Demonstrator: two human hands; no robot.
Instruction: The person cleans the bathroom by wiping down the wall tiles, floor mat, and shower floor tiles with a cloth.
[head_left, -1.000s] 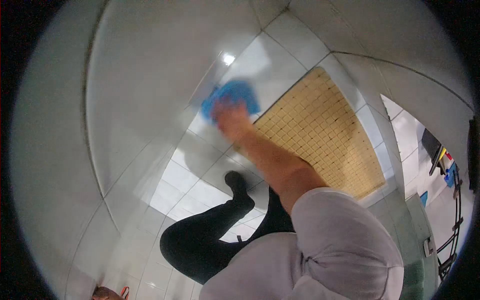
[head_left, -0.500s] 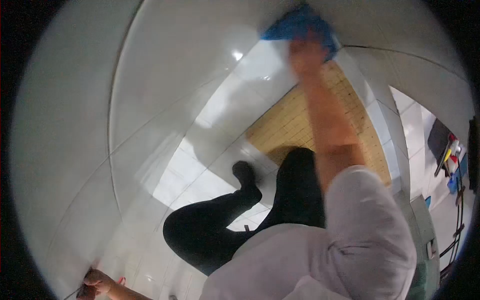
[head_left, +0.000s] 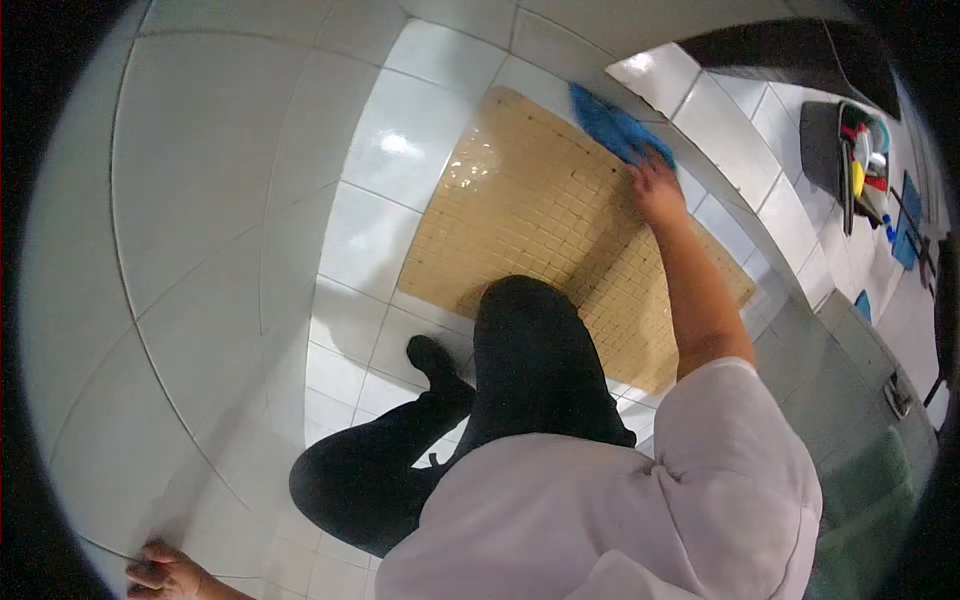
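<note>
My right hand [head_left: 656, 188] presses a blue cloth [head_left: 612, 124] against the floor tiles along the upper right edge of a yellow grid-patterned mat [head_left: 540, 190]. The fingers lie on the near end of the cloth, and the rest of it spreads up and to the left. At the lower left, my left hand [head_left: 168, 574] rests against the white tiled wall [head_left: 210, 330]. Its fingers are bent, and a dark shape beside them is too unclear to name.
A raised tiled ledge [head_left: 735, 170] runs along the right side. Beyond it stands a dark bin [head_left: 822, 150] with bottles and brushes. A green cloth [head_left: 865, 520] hangs at the lower right. My bent legs are over the mat's near side.
The blue cloth and my right hand have moved from the left wall side, across the far corner, to the mat's right edge. My left hand has come further into view. The view has turned.
</note>
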